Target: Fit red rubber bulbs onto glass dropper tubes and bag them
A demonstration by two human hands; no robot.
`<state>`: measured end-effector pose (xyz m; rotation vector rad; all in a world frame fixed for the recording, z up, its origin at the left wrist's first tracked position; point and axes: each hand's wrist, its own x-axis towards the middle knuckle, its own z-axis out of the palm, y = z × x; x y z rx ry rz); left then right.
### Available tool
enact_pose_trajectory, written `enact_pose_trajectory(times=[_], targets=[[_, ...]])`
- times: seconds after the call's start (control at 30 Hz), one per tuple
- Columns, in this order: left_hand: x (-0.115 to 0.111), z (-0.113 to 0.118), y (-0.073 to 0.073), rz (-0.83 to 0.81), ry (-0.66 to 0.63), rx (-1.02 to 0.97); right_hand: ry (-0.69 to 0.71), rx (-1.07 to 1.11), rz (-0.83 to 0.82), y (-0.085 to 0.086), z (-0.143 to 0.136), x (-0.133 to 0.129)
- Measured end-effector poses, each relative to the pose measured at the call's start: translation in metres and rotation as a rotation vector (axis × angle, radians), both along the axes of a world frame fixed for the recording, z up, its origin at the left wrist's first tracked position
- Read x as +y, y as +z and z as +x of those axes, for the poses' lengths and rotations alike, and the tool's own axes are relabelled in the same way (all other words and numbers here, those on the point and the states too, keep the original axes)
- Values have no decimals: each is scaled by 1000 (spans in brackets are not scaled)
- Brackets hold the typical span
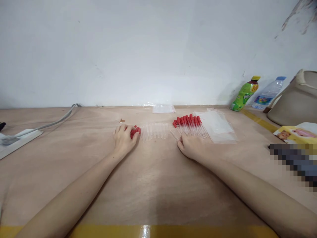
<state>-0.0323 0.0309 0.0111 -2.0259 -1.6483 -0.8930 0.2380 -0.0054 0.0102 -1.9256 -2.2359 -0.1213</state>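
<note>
L fingers (127,130) curled over red caps (135,132) (grip unclear); R fingers (180,145) pinch clr tube (174,135).

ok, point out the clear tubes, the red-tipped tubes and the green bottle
Clear tubes (157,131): head view, on the tube bodies, mid-row.
Red-tipped tubes (191,118): head view, on a red tip, mid-bunch.
Green bottle (244,95): head view, on its middle.

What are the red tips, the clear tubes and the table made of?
Red tips: perhaps rubber or soft plastic, matte, solid red.
Clear tubes: glass or plastic; they look smooth and see-through, but I can't tell which.
Table: probably wood or wood-look board, mostly dull, with brownish, streaky patches.
</note>
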Motion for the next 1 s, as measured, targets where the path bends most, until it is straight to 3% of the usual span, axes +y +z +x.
enact_pose_trajectory(times=[0.13,0.37,0.67,0.8,0.93,1.0], targets=[[9,-4,1,21,29,36,31,117,77,-9,9,-9],[15,2,-5,-25,5,111,76,341,107,-22,14,-2],[11,7,-4,8,-31,-77,43,337,76,-19,6,4],[-11,18,-2,-3,-264,-225,-2,322,56,-20,8,2],[-31,28,-2,-257,-607,-189,2,300,53,-20,13,-6],[-37,32,-2,-359,-669,-174,33,312,68,-21,15,-9]])
